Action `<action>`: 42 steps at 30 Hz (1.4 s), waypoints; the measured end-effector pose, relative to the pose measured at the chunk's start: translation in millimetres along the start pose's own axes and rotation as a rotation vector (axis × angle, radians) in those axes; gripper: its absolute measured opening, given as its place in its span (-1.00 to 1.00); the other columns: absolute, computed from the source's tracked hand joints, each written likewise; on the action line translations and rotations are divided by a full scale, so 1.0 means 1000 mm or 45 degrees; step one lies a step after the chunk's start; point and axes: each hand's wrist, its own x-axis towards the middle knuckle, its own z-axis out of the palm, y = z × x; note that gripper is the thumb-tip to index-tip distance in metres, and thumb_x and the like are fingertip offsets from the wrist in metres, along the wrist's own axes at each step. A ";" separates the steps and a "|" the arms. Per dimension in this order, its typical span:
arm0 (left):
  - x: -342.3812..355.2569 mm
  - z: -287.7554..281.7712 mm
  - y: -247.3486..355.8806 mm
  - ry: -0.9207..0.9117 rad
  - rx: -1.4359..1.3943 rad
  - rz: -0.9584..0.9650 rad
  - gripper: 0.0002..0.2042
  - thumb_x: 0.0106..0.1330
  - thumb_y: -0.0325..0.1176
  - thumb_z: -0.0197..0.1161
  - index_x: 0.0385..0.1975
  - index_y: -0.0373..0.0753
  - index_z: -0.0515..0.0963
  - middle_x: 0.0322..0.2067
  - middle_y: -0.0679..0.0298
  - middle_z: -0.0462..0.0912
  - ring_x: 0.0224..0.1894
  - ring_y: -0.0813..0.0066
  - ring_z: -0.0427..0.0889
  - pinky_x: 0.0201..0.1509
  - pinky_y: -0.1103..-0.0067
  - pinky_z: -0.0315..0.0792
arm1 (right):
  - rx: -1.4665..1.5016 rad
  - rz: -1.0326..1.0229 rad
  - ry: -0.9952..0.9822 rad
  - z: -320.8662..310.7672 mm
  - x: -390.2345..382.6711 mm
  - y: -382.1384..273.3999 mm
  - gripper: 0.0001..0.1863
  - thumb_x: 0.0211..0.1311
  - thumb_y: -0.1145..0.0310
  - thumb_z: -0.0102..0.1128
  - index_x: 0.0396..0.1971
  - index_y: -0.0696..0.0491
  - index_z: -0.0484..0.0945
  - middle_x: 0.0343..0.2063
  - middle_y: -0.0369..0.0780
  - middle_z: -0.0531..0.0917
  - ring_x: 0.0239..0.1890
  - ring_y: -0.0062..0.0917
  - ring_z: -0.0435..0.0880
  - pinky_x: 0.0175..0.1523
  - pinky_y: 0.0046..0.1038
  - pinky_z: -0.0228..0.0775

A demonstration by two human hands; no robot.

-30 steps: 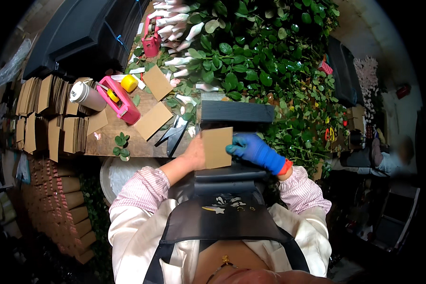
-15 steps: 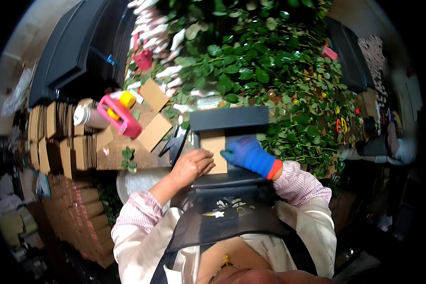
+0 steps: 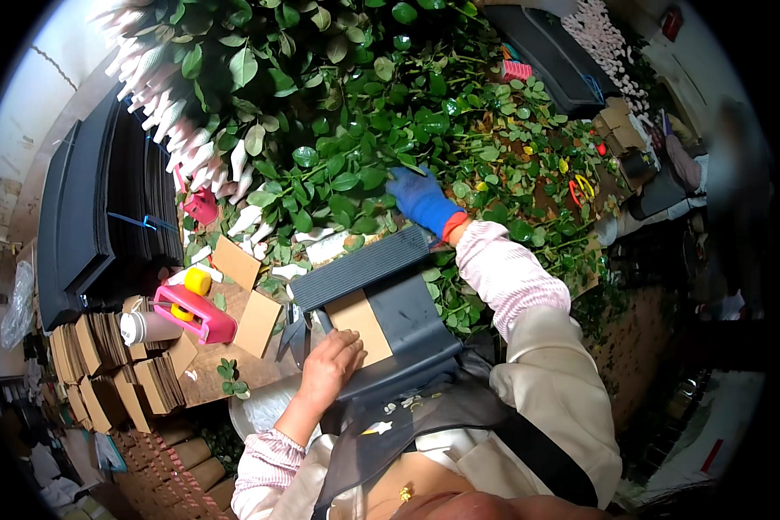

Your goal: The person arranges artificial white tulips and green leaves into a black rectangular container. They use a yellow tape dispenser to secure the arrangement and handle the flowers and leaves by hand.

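My bare left hand point(image 3: 331, 362) lies on the left part of a tan cardboard piece point(image 3: 368, 325), fingers close together and resting flat on it. That piece lies on a smooth black sheet point(image 3: 407, 308) in front of me, below a ridged black strip point(image 3: 360, 267) along the far side. My right hand point(image 3: 423, 199), in a blue glove with a red cuff, reaches beyond the strip into the green leafy stems point(image 3: 347, 182). Leaves cover part of its fingertips, so a grip there is not clear. Black-handled scissors point(image 3: 296, 338) lie left of the sheet.
Loose cardboard pieces point(image 3: 257, 322), a pink holder point(image 3: 201, 316) and a white cup point(image 3: 147, 328) stand to the left, beside cardboard stacks point(image 3: 104, 342). Behind them rise black sheets point(image 3: 117, 217). White-sleeved bundles point(image 3: 169, 117) lie at far left; yellow-and-red scissors point(image 3: 583, 189) lie right.
My right hand has left the cardboard and reached outward into the leafy stems. My left hand stays on the cardboard. The view has turned toward the right.
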 end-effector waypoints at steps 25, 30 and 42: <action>-0.006 -0.025 -0.002 -0.234 -0.286 -0.283 -0.70 0.06 -0.10 0.59 -0.21 0.01 0.79 0.11 0.31 0.66 0.41 0.15 0.42 0.52 -0.18 -0.13 | 0.142 -0.001 0.073 -0.109 -0.039 0.008 -0.82 0.26 0.13 0.21 -0.28 -0.12 0.64 -0.45 -0.20 0.67 -0.27 -0.22 0.68 -0.06 -0.18 0.52; -0.003 -0.030 -0.002 -0.276 -0.263 -0.285 -0.70 0.05 -0.11 0.60 -0.22 0.00 0.79 0.11 0.33 0.65 0.41 0.15 0.42 0.49 -0.20 -0.07 | -0.029 0.241 0.606 0.022 0.050 0.035 -0.81 0.24 0.24 0.19 -0.17 -0.12 0.61 -0.35 -0.18 0.69 -0.25 -0.21 0.69 -0.01 -0.17 0.52; 0.001 -0.031 -0.002 -0.263 -0.266 -0.290 -0.70 0.05 -0.12 0.59 -0.21 0.00 0.80 0.07 0.34 0.65 0.40 0.15 0.43 0.48 -0.19 -0.03 | -0.162 -0.117 0.078 -0.191 -0.003 0.045 -0.58 0.11 0.27 0.36 0.02 -0.10 0.59 -0.15 -0.24 0.67 -0.06 -0.27 0.63 0.11 -0.17 0.44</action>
